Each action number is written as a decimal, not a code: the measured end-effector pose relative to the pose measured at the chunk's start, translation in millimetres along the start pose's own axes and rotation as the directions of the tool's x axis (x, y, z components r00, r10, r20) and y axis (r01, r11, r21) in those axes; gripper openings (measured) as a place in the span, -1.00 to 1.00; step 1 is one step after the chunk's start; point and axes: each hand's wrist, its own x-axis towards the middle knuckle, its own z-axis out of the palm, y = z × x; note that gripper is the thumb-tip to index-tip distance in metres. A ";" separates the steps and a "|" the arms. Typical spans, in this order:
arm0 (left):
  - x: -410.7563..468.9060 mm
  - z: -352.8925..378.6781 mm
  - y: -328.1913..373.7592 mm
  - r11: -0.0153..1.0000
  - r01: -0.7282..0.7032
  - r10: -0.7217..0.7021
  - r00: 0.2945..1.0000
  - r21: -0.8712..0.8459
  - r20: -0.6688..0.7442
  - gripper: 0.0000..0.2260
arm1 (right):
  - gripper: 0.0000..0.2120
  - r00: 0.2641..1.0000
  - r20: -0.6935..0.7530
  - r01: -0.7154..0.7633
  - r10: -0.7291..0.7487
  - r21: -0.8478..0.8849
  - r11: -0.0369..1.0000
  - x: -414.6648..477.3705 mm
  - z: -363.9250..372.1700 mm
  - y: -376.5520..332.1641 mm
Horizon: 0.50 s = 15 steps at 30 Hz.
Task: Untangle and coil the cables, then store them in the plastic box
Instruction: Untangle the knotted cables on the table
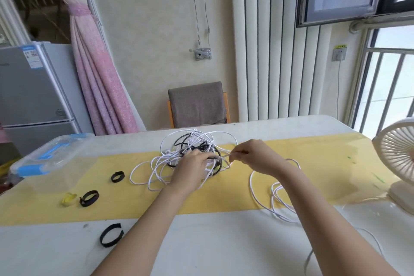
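A tangle of white and black cables (197,145) lies on the yellow mat (324,159) in the middle of the table. My left hand (192,168) reaches into the tangle from the near side, its fingers curled round a black cable. My right hand (253,155) pinches a white cable strand at the tangle's right edge. A freed length of white cable (275,195) loops on the mat under my right forearm. The clear plastic box with a blue-latched lid (51,154) stands shut at the table's left edge.
Three black strap ties (117,176) (89,197) (111,235) and a yellow one (69,198) lie at the front left. A white desk fan (398,159) stands at the right edge, its cord (371,237) trailing toward me. A chair (198,104) stands behind the table.
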 end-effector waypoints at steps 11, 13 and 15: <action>23.1 -51.5 -86.3 0.547 0.500 -0.765 0.624 -0.671 -0.160 -0.77 | -0.82 0.846 -0.501 0.003 0.183 0.347 0.938 -13.8 -52.3 -3.9; 20.7 -65.4 -101.7 0.189 0.458 -0.880 0.472 -0.869 0.057 -0.77 | -0.83 0.795 -0.550 -0.011 0.255 0.407 0.913 -14.0 -55.5 0.8; 12.3 -68.9 -112.2 0.011 0.387 -0.893 0.419 -0.922 0.165 -0.74 | -0.83 0.783 -0.543 -0.062 0.304 0.418 0.906 -15.2 -58.5 6.2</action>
